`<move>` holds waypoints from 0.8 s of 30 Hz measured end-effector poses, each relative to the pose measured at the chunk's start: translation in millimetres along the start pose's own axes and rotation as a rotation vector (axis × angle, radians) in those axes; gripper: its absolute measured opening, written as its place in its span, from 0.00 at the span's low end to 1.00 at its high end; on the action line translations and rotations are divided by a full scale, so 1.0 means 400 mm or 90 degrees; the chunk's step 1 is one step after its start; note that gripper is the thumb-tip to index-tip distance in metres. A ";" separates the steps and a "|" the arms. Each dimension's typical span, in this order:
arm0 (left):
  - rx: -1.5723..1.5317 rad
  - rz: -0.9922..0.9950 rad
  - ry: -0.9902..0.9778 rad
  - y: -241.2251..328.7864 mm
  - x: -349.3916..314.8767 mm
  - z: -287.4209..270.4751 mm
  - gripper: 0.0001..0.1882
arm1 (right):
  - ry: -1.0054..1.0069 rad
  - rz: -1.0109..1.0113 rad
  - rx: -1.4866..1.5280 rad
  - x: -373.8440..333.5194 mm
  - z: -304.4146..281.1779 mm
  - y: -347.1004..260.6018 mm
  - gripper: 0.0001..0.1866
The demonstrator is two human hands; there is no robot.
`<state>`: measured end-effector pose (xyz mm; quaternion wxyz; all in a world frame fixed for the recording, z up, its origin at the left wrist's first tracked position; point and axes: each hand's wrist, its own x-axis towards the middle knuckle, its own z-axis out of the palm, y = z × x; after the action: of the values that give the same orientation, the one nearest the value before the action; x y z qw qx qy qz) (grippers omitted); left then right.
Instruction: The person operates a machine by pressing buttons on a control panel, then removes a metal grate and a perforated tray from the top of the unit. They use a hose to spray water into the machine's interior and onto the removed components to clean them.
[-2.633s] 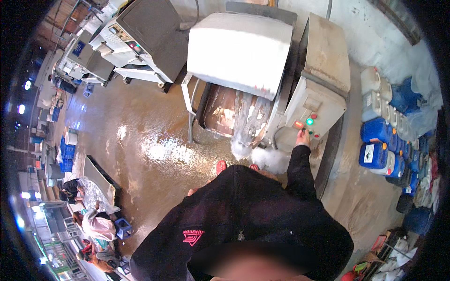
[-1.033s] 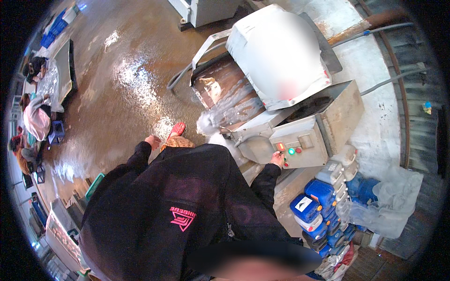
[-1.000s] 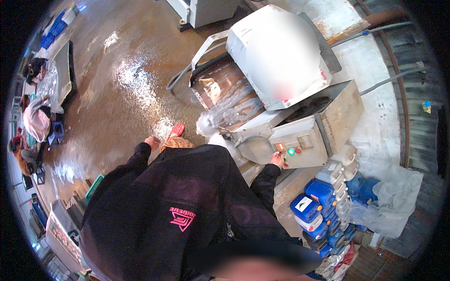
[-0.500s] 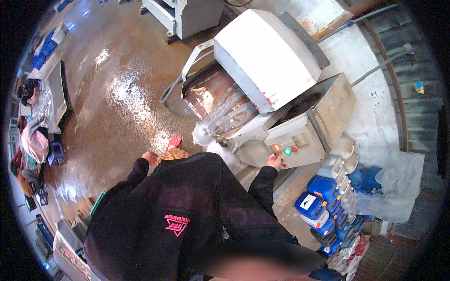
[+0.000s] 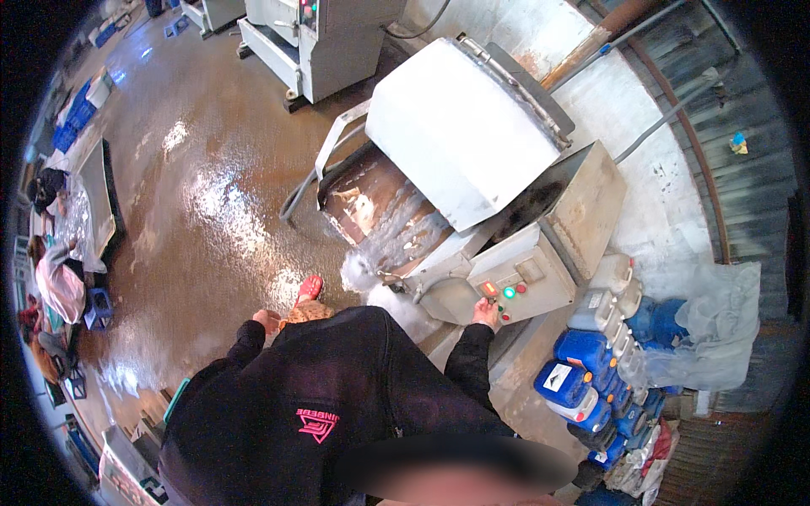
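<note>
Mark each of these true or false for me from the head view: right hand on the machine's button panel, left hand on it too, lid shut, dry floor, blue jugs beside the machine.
1. The right hand is at the control panel of the machine. True.
2. The left hand also rests on the panel. False: it hangs free at the person's side, over the floor.
3. The machine's white lid is shut flat. False: it is tilted up, with the drum opening exposed.
4. The floor is dry. False: it is wet and glistening.
5. Blue jugs stand beside the machine. True.
</note>
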<state>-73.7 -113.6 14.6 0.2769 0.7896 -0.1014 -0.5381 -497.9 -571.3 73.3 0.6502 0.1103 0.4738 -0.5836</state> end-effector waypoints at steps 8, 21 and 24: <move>-0.127 -0.093 -0.034 -0.114 0.164 -0.043 0.10 | -0.046 -0.077 -0.082 0.034 -0.028 -0.014 0.07; 0.262 0.057 0.059 0.075 0.000 -0.066 0.19 | 0.018 0.016 -0.023 0.068 -0.049 -0.054 0.13; 0.287 0.060 0.077 0.122 -0.048 -0.066 0.18 | -0.024 0.014 -0.090 0.082 -0.065 -0.070 0.12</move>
<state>-50.9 -136.4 63.5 0.1238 0.8567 -0.2390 -0.4401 -538.9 -583.0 46.4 0.6714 0.0580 0.5006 -0.5434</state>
